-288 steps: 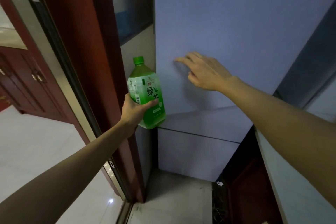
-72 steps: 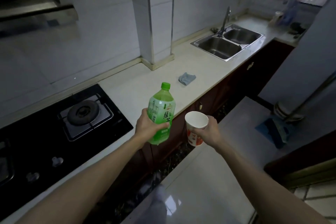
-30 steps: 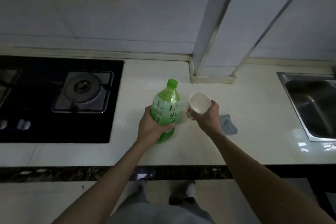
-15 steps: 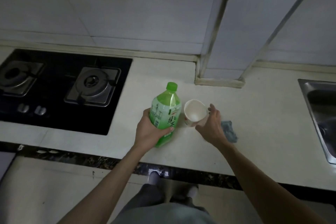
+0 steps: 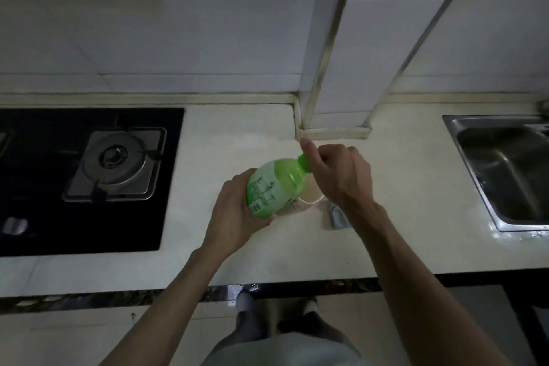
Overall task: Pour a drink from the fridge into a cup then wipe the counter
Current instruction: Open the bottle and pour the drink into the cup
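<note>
**Bottle held aslant at the desk, cap taken in the right grip**

Head view. The green bottle (image 5: 273,184) is held above the middle of the desk (image 5: 297,252), about halfway between its front edge and the back wall. The left grip (image 5: 234,217) is curled round the lower body of the bottle. The long axis is tilted, with the base toward the front left and the cap (image 5: 304,163) toward the back right. The right grip (image 5: 341,175) is closed at the cap with fingers curled and thumb raised; the exact contact is partly hidden. The right grip is thus the nearer to the cap, which lies at its left side.

The cup (image 5: 301,205) stands on the desk directly under the neck and is largely hidden by the bottle; only part of its rim and wall is shown. The cloth (image 5: 337,218) lies just to the right of the cup, beneath the right wrist.

Unscrewing is judged to be the step in hand; nothing has been poured yet. Open desk is left toward the front edge. The hob (image 5: 89,175) bounds the left, the sink (image 5: 505,172) the right, and the tiled pillar (image 5: 332,68) the back.
</note>
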